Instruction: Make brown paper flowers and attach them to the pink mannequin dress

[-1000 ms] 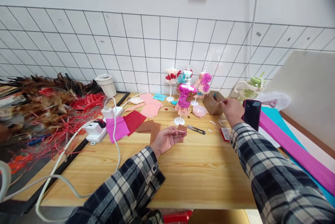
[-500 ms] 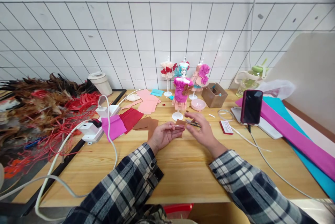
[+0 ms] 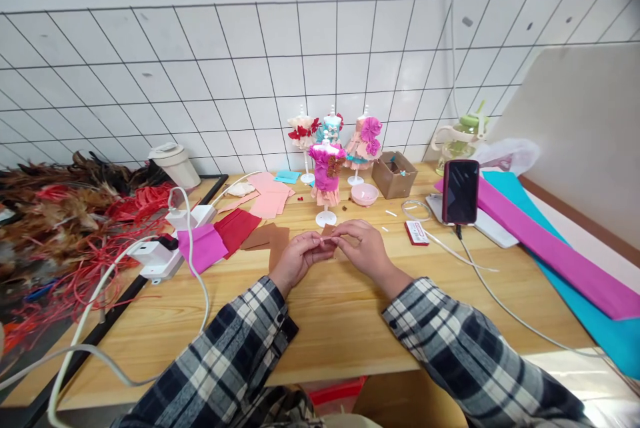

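My left hand (image 3: 303,256) is over the middle of the table, its thumb and fingers closed in a pinch. From the other side, my right hand (image 3: 361,246) meets it, thumb and index finger also pinched. Whatever sits between the fingertips is tiny and mostly covered. A small piece of brown paper (image 3: 327,231) shows just behind the fingertips; whether they grip it, I cannot tell. Right behind stands a small white dress form (image 3: 327,175) in a magenta and peach paper dress with a brown flower. More brown paper (image 3: 260,237) lies left of my left hand.
Several dressed forms (image 3: 364,141) stand at the back, near a pink bowl (image 3: 365,195) and a cardboard box (image 3: 395,176). On the left are red paper (image 3: 239,231), magenta paper (image 3: 203,245) and a power strip (image 3: 167,265). A phone (image 3: 461,191) stands at right.
My right fingertips have closed in on my left ones. The slim pointed tool that showed in my right hand is out of sight. The whole view has shifted, moving the table's things leftward.
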A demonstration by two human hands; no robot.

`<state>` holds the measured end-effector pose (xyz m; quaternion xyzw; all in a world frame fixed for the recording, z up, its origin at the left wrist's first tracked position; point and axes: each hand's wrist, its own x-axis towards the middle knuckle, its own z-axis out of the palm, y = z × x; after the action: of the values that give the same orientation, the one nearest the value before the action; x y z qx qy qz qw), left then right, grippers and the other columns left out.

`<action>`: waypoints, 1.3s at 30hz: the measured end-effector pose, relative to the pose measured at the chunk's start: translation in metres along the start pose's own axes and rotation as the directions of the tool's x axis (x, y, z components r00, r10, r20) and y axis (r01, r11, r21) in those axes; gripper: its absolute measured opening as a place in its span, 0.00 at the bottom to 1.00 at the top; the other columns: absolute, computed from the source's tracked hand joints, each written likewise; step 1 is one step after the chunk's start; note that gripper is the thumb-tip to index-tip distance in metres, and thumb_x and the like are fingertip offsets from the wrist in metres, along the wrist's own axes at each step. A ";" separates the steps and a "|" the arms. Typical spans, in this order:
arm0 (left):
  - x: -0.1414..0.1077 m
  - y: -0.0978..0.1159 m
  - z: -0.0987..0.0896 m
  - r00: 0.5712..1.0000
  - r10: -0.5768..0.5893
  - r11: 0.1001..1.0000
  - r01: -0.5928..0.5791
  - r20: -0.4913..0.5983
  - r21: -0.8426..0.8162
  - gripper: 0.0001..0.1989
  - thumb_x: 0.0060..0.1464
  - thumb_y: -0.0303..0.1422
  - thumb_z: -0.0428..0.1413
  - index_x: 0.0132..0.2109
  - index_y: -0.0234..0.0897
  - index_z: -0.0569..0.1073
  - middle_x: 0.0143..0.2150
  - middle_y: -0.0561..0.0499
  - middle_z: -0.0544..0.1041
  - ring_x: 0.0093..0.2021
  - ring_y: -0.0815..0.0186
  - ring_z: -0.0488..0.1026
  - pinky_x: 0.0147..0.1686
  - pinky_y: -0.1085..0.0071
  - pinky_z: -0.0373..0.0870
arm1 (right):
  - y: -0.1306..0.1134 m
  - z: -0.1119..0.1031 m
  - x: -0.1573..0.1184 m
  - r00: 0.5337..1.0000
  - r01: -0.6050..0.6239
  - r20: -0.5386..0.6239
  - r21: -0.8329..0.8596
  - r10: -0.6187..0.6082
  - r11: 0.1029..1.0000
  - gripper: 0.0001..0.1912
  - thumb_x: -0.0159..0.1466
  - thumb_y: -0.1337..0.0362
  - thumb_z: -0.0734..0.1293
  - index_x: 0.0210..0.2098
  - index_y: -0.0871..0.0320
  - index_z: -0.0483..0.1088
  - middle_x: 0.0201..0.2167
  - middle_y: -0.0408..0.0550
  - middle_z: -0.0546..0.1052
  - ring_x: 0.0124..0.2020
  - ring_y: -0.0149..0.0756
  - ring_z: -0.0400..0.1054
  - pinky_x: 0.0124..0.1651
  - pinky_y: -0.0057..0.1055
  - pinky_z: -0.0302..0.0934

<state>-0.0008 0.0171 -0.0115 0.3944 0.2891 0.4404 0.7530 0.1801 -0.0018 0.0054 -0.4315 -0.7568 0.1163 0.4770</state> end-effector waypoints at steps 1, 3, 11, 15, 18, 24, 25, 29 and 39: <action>0.000 0.001 0.000 0.999 0.033 0.997 -0.030 -0.037 0.065 0.08 0.47 0.33 0.60 0.31 0.31 0.71 0.28 0.49 0.75 0.31 0.66 0.75 0.35 0.70 0.73 | 0.000 -0.001 0.000 1.000 -0.009 0.005 0.013 0.009 1.000 0.05 0.61 0.62 0.66 0.33 0.53 0.75 0.35 0.46 0.78 0.40 0.36 0.70 0.46 0.35 0.61; -0.001 0.003 0.001 0.984 0.141 0.970 -0.116 -0.108 0.214 0.12 0.50 0.38 0.59 0.32 0.31 0.72 0.30 0.48 0.76 0.28 0.68 0.74 0.30 0.73 0.72 | 0.001 -0.001 0.001 0.999 -0.035 0.028 0.050 0.033 0.998 0.05 0.61 0.62 0.66 0.32 0.53 0.75 0.34 0.46 0.78 0.40 0.36 0.70 0.46 0.35 0.61; -0.004 -0.002 0.011 0.996 0.092 0.974 -0.092 0.011 0.208 0.14 0.50 0.39 0.60 0.38 0.32 0.73 0.34 0.49 0.76 0.27 0.72 0.71 0.30 0.74 0.71 | 0.004 0.003 0.001 0.929 -0.369 0.245 0.645 0.276 0.670 0.10 0.57 0.56 0.68 0.30 0.56 0.69 0.36 0.46 0.76 0.40 0.35 0.69 0.46 0.34 0.62; -0.005 0.000 0.015 1.000 -0.011 0.999 0.011 -0.006 0.040 0.13 0.44 0.27 0.64 0.40 0.34 0.74 0.36 0.51 0.76 0.27 0.76 0.69 0.29 0.79 0.70 | 0.006 0.004 0.000 0.908 -0.402 0.259 0.758 0.328 0.514 0.11 0.54 0.57 0.71 0.29 0.56 0.68 0.39 0.45 0.75 0.43 0.36 0.68 0.50 0.34 0.58; -0.004 0.002 0.013 0.983 -0.182 0.976 0.181 0.006 -0.118 0.13 0.46 0.25 0.63 0.42 0.34 0.74 0.36 0.51 0.75 0.23 0.80 0.67 0.27 0.81 0.70 | 0.005 0.002 0.000 0.895 -0.389 0.243 0.836 0.375 0.386 0.10 0.54 0.58 0.71 0.30 0.55 0.67 0.36 0.45 0.76 0.41 0.35 0.68 0.51 0.35 0.57; 0.000 0.000 0.005 0.982 -0.186 0.981 0.184 -0.039 -0.055 0.12 0.46 0.26 0.62 0.41 0.32 0.74 0.35 0.50 0.75 0.23 0.78 0.68 0.27 0.78 0.72 | 0.011 -0.009 0.005 0.848 -0.458 0.351 0.863 0.397 0.214 0.11 0.54 0.58 0.71 0.33 0.54 0.66 0.20 0.36 0.67 0.28 0.30 0.66 0.45 0.34 0.61; 0.000 -0.001 0.005 0.988 -0.146 0.989 0.144 -0.055 -0.026 0.12 0.46 0.27 0.63 0.40 0.32 0.74 0.33 0.51 0.75 0.23 0.77 0.68 0.27 0.78 0.71 | 0.016 -0.011 0.005 0.829 -0.506 0.379 0.822 0.412 0.261 0.12 0.54 0.57 0.71 0.33 0.54 0.66 0.21 0.37 0.68 0.27 0.29 0.65 0.42 0.33 0.62; 0.000 0.000 0.007 0.998 0.019 0.973 -0.004 -0.061 0.231 0.12 0.46 0.35 0.63 0.37 0.32 0.74 0.29 0.52 0.74 0.23 0.75 0.66 0.26 0.77 0.68 | 0.042 -0.023 0.006 0.801 -0.599 0.312 0.399 0.511 0.694 0.13 0.56 0.57 0.68 0.39 0.55 0.69 0.22 0.39 0.71 0.25 0.29 0.65 0.32 0.28 0.59; -0.006 -0.002 0.013 0.991 0.100 0.743 -0.137 0.094 0.655 0.15 0.49 0.42 0.59 0.33 0.32 0.75 0.29 0.49 0.75 0.27 0.70 0.68 0.30 0.74 0.65 | 0.058 -0.048 0.008 0.782 -0.404 0.209 -0.549 0.588 0.732 0.05 0.57 0.65 0.64 0.34 0.55 0.70 0.29 0.43 0.76 0.29 0.32 0.67 0.29 0.26 0.51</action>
<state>0.0072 0.0067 -0.0059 0.6636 0.3805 0.3465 0.5430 0.2497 0.0276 0.0011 -0.6943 -0.6904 0.1312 0.1552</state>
